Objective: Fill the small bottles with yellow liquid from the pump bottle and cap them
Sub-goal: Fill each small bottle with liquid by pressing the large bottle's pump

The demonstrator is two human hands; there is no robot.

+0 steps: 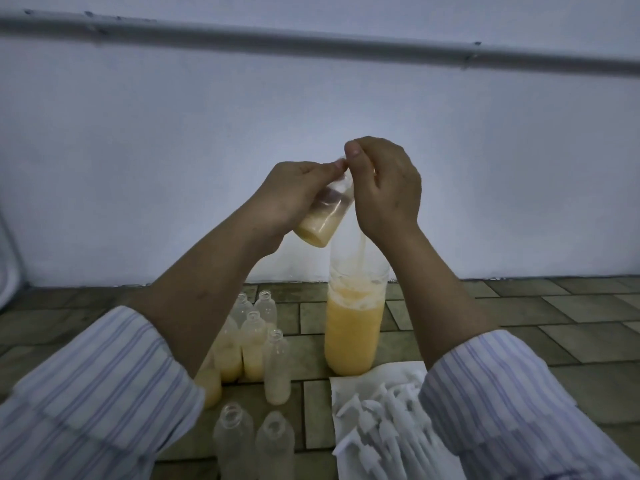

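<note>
Holding tight, our left hand (291,195) wraps its fingers round a small bottle (323,216) and tips it, with yellow liquid sitting at its low end. Our right hand (384,188) pinches at the top of that bottle with finger and thumb; we cannot tell what is under the fingertips. Both hands are up in the air, touching each other at the bottle's neck.

Closest to us, two empty small bottles (252,441) stand open on the tiled floor (519,327). Beside them on the right, a white paper sheet (367,382) holds a heap of white pump caps (391,420), partly under our striped sleeve (502,393).

A bit further, more small bottles (252,344) stand close together, some part full of yellow, some clear. Just right of them stands the big bottle (353,334), about half full of yellow liquid, with its top hidden behind our right hand.

Behind it all is a pale wall (138,150) with a grey pipe (311,39) running across it.
</note>
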